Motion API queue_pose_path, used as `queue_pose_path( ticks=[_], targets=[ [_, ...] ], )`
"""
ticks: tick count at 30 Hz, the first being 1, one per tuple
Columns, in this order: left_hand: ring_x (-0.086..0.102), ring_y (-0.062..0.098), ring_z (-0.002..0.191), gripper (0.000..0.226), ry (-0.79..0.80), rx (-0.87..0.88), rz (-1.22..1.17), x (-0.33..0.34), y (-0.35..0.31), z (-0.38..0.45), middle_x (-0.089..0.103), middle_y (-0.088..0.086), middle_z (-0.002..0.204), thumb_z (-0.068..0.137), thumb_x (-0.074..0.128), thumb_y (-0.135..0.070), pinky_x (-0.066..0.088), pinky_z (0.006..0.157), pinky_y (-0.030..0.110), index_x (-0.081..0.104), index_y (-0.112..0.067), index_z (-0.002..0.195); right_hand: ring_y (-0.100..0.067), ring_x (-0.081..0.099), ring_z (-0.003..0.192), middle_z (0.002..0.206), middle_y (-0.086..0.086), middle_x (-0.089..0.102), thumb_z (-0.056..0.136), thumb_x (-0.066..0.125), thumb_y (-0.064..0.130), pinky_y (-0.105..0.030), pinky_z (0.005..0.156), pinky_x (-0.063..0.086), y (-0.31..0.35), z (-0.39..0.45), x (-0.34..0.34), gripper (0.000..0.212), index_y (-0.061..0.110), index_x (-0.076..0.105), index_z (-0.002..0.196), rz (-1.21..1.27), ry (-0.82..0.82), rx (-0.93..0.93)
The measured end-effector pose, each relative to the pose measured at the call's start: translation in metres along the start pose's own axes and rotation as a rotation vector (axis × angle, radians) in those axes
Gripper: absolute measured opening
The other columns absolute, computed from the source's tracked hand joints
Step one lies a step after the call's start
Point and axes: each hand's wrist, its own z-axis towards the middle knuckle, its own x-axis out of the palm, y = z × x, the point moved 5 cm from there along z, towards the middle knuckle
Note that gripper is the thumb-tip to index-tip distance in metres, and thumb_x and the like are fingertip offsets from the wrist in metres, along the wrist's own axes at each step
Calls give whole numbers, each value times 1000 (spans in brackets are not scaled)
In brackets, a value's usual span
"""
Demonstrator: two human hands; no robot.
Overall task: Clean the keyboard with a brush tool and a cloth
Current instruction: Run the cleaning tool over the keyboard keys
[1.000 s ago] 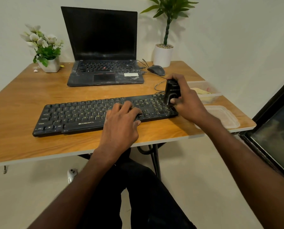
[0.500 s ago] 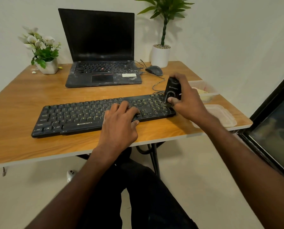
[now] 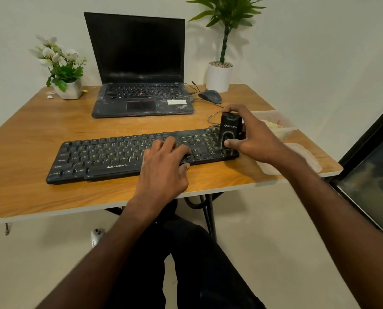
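The black Zebronics keyboard [image 3: 128, 155] lies along the front edge of the wooden table [image 3: 30, 134], running slightly uphill toward the right, its right end close to the table's right edge. On that right end, over the number pad, I've got the black brush tool [image 3: 229, 133] standing upright, its lower end down on the keys. My right hand [image 3: 254, 137] grips it: thumb pressed on the front face low down, index finger curled over the top, the other fingers wrapped round the far side. My left hand [image 3: 163, 168] rests on the keyboard right of its middle, fingers spread and lying flat on the keys, thumb tucked at the front rim; it pins the board and grasps nothing.

Just beyond the right hand, at the table's right edge, I see a clear plastic container [image 3: 277, 124] with something pale yellow inside; whether that is the cloth I cannot tell. Its clear lid [image 3: 297, 161] lies nearer the front right corner, partly hidden by my right forearm.

Further back, a dusty black laptop [image 3: 139, 70] stands open with a dark screen, centred toward the rear edge. A black mouse [image 3: 210, 96] sits just right of it, its cable looping toward the keyboard. A tall green plant in a white pot [image 3: 219, 76] stands at the rear right, and a white-flowered plant [image 3: 61, 65] in a pale pot at the rear left corner.
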Motion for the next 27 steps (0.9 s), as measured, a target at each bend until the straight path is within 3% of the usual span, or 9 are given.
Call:
queue_pose_path(
  ticks=[2, 4, 6, 8, 10, 16, 20, 24, 27],
  targets=[
    [45, 21, 116, 35, -2, 1, 0, 0, 0, 0, 53, -3, 123, 98, 73, -32, 42, 102, 47, 65, -26, 131, -17, 69, 95, 115, 2, 66, 83, 80, 8, -38, 75, 63, 4, 0, -8, 74, 42, 41, 136, -103, 63, -11],
    [45, 22, 117, 34, 0, 3, 3, 0, -1, 0, 53, -2, 123, 98, 73, -31, 42, 102, 47, 65, -25, 130, -20, 69, 92, 117, -3, 66, 85, 78, 7, -39, 72, 63, 13, 1, -12, 75, 39, 37, 139, -225, -54, -51],
    [46, 22, 118, 34, 2, 2, 8, 0, -1, 0, 53, -2, 124, 98, 73, -32, 42, 102, 47, 65, -25, 130, -22, 69, 96, 123, -5, 62, 88, 73, 2, -41, 71, 65, 22, 1, 2, 76, 41, 34, 141, -112, -118, -109],
    [45, 22, 117, 33, -2, 5, 17, 0, -1, 0, 53, -2, 124, 98, 72, -32, 42, 101, 47, 64, -25, 129, -22, 67, 105, 129, -5, 58, 89, 69, -3, -41, 73, 65, 24, 1, 22, 78, 44, 34, 140, 1, -39, -152],
    [45, 22, 116, 31, -4, 5, 18, 0, -1, 0, 52, -1, 123, 98, 72, -32, 42, 101, 47, 64, -25, 127, -20, 65, 107, 130, -5, 56, 87, 67, -8, -42, 74, 65, 18, 0, 31, 81, 44, 33, 138, -22, 37, -165],
    [44, 23, 117, 30, 8, -2, 20, 0, -1, 0, 51, -2, 125, 98, 71, -32, 40, 100, 45, 63, -25, 127, -18, 66, 98, 122, -4, 58, 84, 65, -11, -44, 72, 64, 9, -2, 21, 82, 37, 30, 141, -33, -75, -136],
    [44, 22, 118, 32, 12, -4, 25, 0, -1, 0, 52, -2, 126, 98, 71, -33, 39, 101, 44, 62, -26, 128, -20, 64, 108, 132, -7, 55, 85, 66, -11, -39, 74, 65, 14, -3, 29, 83, 42, 32, 139, -36, 67, -163],
    [44, 22, 120, 33, 16, -15, 27, 0, -1, 0, 52, -2, 128, 99, 71, -34, 40, 103, 46, 62, -27, 129, -22, 66, 89, 116, -5, 63, 80, 65, -11, -46, 69, 60, 5, 0, 4, 86, 41, 30, 139, -263, -59, -108],
    [44, 22, 121, 33, 19, -18, 25, 1, -1, 0, 52, -2, 129, 99, 70, -34, 39, 103, 45, 62, -27, 130, -19, 66, 95, 118, -2, 59, 82, 64, -13, -37, 67, 61, 11, -3, 13, 82, 38, 31, 138, -86, -56, -141]
  ],
)
